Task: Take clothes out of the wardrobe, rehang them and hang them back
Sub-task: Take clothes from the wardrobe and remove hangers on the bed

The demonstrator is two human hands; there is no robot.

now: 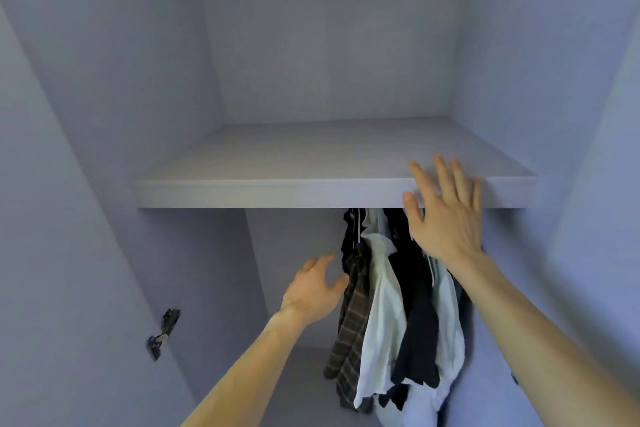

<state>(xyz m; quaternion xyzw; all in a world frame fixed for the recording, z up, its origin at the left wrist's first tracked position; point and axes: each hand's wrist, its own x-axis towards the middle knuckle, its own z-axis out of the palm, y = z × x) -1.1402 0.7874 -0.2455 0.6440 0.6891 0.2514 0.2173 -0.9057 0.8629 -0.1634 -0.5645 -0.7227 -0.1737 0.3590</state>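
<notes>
Several garments hang bunched together under the wardrobe shelf (277,194), right of centre: a brown plaid shirt (349,329), a pale white shirt (382,305), a black garment (417,315) and another white piece (446,329). The rail and hanger hooks are mostly hidden behind the shelf edge. My left hand (313,289) is open, fingers spread, just left of the plaid shirt and nearly touching it. My right hand (445,208) is open with fingers spread, raised in front of the shelf's front edge above the clothes, holding nothing.
The wardrobe's pale side walls close in on both sides. A dark metal door hinge (162,333) sits on the left wall. The upper compartment lies above the shelf. Left of the clothes the hanging space shows only the back wall.
</notes>
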